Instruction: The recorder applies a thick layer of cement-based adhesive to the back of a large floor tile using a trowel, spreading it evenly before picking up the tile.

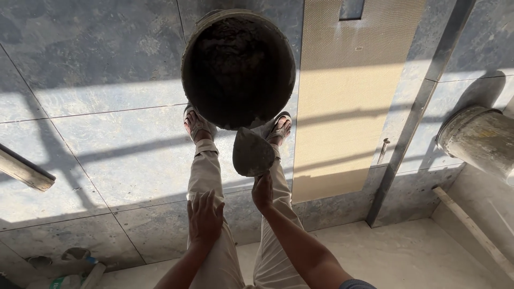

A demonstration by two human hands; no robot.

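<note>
1. Trowel point(252, 154) — one, at 12 o'clock from the right hand point(262, 191), which is clamped around its handle.
2. One mortar bucket point(238, 68) just beyond, between two sandalled feet.
3. Left hand point(205, 218) — fingers spread, flat on the thigh.

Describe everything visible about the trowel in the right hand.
The pointed grey metal trowel has a broad, rounded-triangular blade, dull and smeared with dried mortar. Its handle is hidden inside the right hand, which grips it from below, so the blade points away from the person, toward the round mortar-filled bucket. The blade's tip overlaps the bucket's near rim in view; whether they touch cannot be told. It hangs above the person's legs, partly in shadow. The left hand rests on the left thigh, away from it.
</note>
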